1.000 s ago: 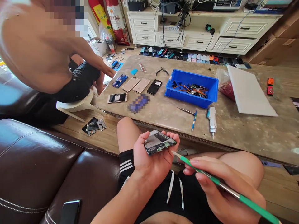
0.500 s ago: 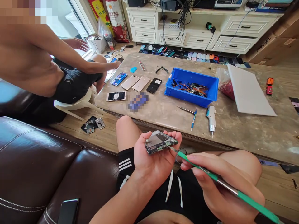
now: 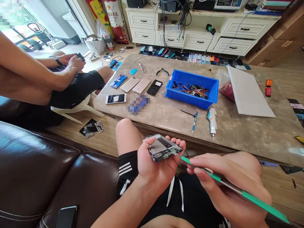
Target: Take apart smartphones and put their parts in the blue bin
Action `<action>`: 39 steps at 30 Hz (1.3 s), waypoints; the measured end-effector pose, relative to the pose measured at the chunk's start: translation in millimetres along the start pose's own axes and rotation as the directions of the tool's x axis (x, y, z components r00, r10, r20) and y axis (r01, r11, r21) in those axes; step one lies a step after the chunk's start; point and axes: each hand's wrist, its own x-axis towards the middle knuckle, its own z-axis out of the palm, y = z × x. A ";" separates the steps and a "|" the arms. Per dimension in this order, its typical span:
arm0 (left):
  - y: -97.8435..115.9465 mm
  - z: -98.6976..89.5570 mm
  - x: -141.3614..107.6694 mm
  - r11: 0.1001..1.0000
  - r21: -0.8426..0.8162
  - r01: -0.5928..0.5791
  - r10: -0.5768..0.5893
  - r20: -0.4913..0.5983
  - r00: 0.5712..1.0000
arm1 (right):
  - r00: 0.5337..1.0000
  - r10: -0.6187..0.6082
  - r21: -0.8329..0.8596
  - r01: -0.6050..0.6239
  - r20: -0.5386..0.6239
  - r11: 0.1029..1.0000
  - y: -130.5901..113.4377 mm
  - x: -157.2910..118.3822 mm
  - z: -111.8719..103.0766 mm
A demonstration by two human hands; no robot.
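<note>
Across the palm of my left hand [image 3: 152, 167] lies an opened phone frame [image 3: 162, 147], its circuit board and metal plate exposed. Thumb and fingers grip it by opposite sides. In my right hand [image 3: 228, 183] is a slim green pry tool [image 3: 258, 202] with a silver middle section, held like a pen. Its thin metal tip meets the board's near right corner; whether it presses on a part there is too small to tell. Both hands are above my lap, short of the table's front edge.
The brown table [image 3: 156, 122] bears several phones, a blue bin [image 3: 192, 103] of small parts, an electric screwdriver [image 3: 212, 122], pliers [image 3: 162, 71] and a white foam sheet [image 3: 251, 91]. A phone [image 3: 66, 217] lies on the sofa. At left, a seated co-worker's hands [image 3: 73, 63] hold a small dark object.
The phone frame tilts a little more toward me, with the tool tip still at its corner. The co-worker's hands have left the table edge and come together around a dark object.
</note>
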 end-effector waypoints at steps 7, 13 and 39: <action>-2.0 1.3 0.4 0.999 -0.018 0.032 -0.032 -0.003 0.999 | 0.998 0.009 -0.022 -0.011 -0.063 1.000 -1.1 -6.4 -1.7; -1.1 1.6 -0.7 0.999 0.013 0.047 -0.047 -0.020 0.999 | 0.999 0.012 -0.011 -0.013 -0.050 1.000 1.3 -8.4 1.4; 0.7 -3.9 -0.8 0.915 0.345 -0.210 0.158 0.173 0.972 | 0.957 -0.252 -0.051 0.261 0.141 0.964 29.6 -6.6 14.0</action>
